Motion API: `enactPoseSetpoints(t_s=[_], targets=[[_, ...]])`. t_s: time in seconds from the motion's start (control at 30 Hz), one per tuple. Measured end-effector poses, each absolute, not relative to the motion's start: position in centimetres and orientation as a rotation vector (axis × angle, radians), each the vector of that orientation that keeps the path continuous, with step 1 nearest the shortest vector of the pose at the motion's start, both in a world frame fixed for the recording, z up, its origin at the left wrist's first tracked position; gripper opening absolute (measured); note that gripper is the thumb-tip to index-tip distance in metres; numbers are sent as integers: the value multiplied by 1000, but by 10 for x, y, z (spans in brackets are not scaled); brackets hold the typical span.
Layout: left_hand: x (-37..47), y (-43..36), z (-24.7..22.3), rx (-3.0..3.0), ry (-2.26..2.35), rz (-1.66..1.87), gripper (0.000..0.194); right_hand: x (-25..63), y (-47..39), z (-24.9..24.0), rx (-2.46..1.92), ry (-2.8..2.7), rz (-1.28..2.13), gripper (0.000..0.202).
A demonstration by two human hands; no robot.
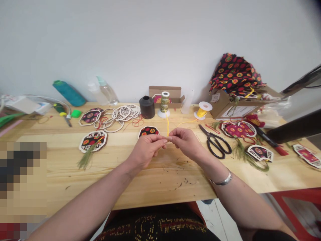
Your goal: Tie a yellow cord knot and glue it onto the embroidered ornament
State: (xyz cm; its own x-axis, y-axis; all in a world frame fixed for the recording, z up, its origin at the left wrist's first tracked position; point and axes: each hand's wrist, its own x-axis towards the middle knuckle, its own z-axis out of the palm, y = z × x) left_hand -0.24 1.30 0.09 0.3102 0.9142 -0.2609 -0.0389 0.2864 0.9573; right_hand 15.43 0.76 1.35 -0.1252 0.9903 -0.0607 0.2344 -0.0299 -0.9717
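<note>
Both hands meet over the middle of the table, fingertips nearly touching. My left hand point(148, 149) is closed in a pinch at the near end of a yellow cord point(168, 123). Closed the same way, my right hand point(185, 142) pinches the cord from the other side. The cord stretches up to a spool of gold-green thread point(165, 99), and a thinner yellow strand runs right towards a white spool of yellow cord point(203, 109). Just behind my left hand lies a black patterned fabric piece point(148, 131), partly covered by it. The exact spot between the fingertips is hidden.
Black scissors point(216, 142) lie right of my right hand. Framed ornaments with tassels, such as one ornament point(93, 141), sit at left and right. A black cone point(147, 107) stands behind. A cardboard box point(230, 105) holds patterned fabric point(234, 75). A dark pole point(296, 125) juts in.
</note>
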Motion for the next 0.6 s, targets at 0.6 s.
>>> enactPoseSetpoints(t_s=[0.6], targets=[[-5, 11, 0, 1622, 1112, 964, 9, 155, 9, 11, -1430, -1466, 982, 15]])
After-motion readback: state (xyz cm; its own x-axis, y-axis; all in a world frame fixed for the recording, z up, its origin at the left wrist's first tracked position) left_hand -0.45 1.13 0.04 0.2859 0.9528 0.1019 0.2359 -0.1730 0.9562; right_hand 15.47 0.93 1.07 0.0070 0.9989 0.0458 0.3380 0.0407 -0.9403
